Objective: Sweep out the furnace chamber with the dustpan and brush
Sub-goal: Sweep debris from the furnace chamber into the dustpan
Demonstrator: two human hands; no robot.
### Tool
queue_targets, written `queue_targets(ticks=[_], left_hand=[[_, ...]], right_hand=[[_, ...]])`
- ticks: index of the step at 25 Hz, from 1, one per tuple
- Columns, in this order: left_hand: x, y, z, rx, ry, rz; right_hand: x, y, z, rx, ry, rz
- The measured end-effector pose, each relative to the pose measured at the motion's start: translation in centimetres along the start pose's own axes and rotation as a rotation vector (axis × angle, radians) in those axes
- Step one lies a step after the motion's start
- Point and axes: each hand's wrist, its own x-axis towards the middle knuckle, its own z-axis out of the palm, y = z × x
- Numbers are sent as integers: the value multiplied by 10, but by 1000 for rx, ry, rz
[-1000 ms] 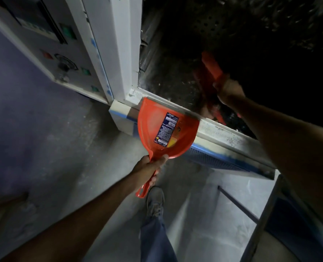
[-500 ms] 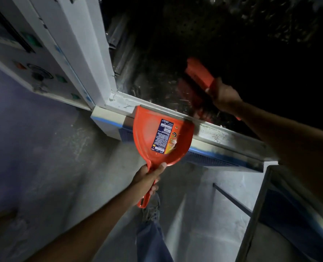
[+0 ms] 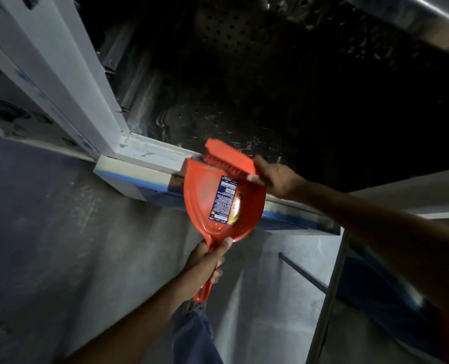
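Observation:
An orange-red dustpan with a dark label inside is held against the white sill of the furnace opening. My left hand grips its handle from below. My right hand holds an orange-red brush, whose bristles rest at the pan's front lip over the sill. Behind it lies the dark furnace chamber, with a perforated back wall and a dusty, scratched floor near the opening.
The furnace's white door frame and a control panel with knobs stand at left. Below is a grey concrete floor. A metal frame leg rises at lower right. My trouser leg is under the pan.
The brush came out of the chamber toward me and now sits at the dustpan's lip. The dustpan stays against the sill; the view shifted left and nearer.

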Motion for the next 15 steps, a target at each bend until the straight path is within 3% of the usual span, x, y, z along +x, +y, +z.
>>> queue_targets(ticks=[2,4,7,10,15], left_hand=[[1,-3,3,2,-5,-5],[2,-5,4,0,-2,-2],[7,-10,5,-2,-48,9],[9,-13,16,-4,-40,-8],[11,-19,42,12,-6,-9]], right_hand=[[17,20,-15,-2,202,153],[30,50,-40,-53,378,417],[30,82,-50,-170,312,618],[20,73,-31,-91,249,513],[-27,34,5,37,66,164]])
